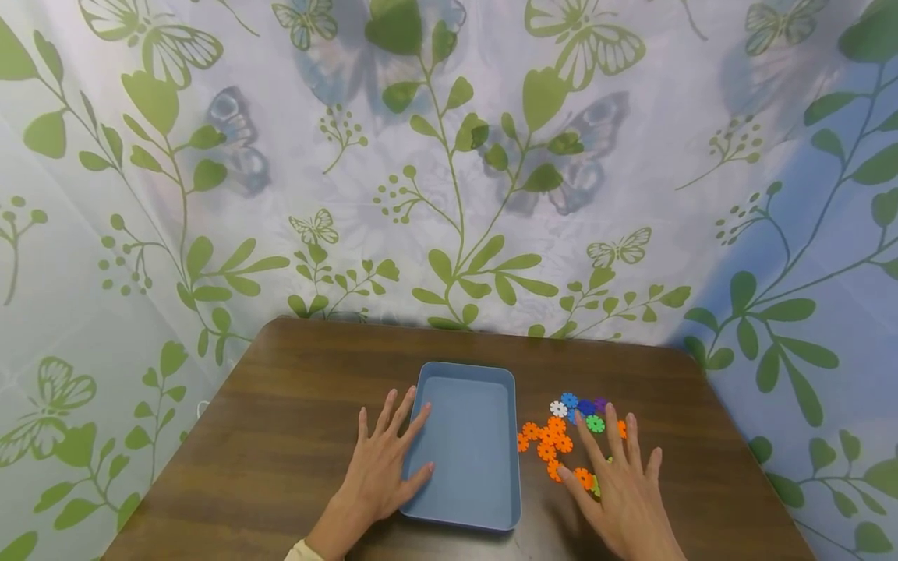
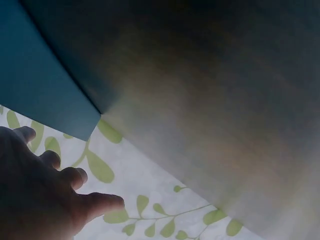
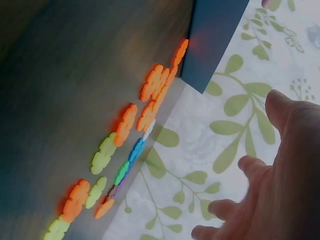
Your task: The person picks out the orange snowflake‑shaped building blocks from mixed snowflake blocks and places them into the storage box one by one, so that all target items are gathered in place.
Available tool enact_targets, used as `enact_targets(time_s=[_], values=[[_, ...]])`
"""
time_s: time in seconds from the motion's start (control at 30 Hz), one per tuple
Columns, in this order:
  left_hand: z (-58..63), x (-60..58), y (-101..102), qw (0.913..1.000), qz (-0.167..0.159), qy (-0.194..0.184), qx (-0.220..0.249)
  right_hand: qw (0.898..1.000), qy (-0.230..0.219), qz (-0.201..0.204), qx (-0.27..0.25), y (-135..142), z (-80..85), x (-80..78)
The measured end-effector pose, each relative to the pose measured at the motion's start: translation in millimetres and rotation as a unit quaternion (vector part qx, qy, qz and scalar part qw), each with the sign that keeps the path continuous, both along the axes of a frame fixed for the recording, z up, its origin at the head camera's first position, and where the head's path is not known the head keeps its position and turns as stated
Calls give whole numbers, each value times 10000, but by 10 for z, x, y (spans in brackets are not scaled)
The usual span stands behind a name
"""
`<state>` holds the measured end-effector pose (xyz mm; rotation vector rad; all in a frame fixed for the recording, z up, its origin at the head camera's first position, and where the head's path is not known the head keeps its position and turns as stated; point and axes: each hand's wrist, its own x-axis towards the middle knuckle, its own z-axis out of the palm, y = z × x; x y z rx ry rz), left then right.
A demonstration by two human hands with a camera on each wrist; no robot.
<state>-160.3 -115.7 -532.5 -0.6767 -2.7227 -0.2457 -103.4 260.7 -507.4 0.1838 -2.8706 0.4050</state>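
Observation:
A shallow blue-grey tray (image 1: 463,444) lies on the table with nothing in it. Spread above its left edge is my left hand (image 1: 382,467), fingers straight; whether it touches the rim I cannot tell. My right hand (image 1: 624,499) hovers with fingers spread over small flower-shaped plastic discs to the right of the tray. Many are orange discs (image 1: 547,451); among them are a white disc (image 1: 558,409), a green disc (image 1: 595,424) and several blue ones. In the right wrist view, yellow-green discs (image 3: 103,153) also show. Neither hand holds anything.
The brown wooden table (image 1: 302,405) reaches back to a curtain (image 1: 337,179) printed with green leaves and butterflies. The same cloth hangs at the left and right. An orange disc (image 1: 522,442) lies close against the tray's right side.

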Motion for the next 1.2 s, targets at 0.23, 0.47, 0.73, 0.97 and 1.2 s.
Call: enact_targets(time_s=[0.23,0.47,0.73,0.97,1.2], values=[[-13,-28,-23,9984,-107,-554,-41,9967,642,397,-296,10,-7,32],[-16,-47,-32,9959,-205,-877,-32,9977,553,310,-224,-5,-9,81],[-22,-59,-39,9935,-218,-1118,63,9965,585,407,-429,17,-15,104],[-9,-80,-23,9928,-221,-1176,0,9958,567,146,-702,64,-13,110],[-16,-73,-16,9913,-185,-1299,44,9830,1393,549,-1059,272,-67,13]])
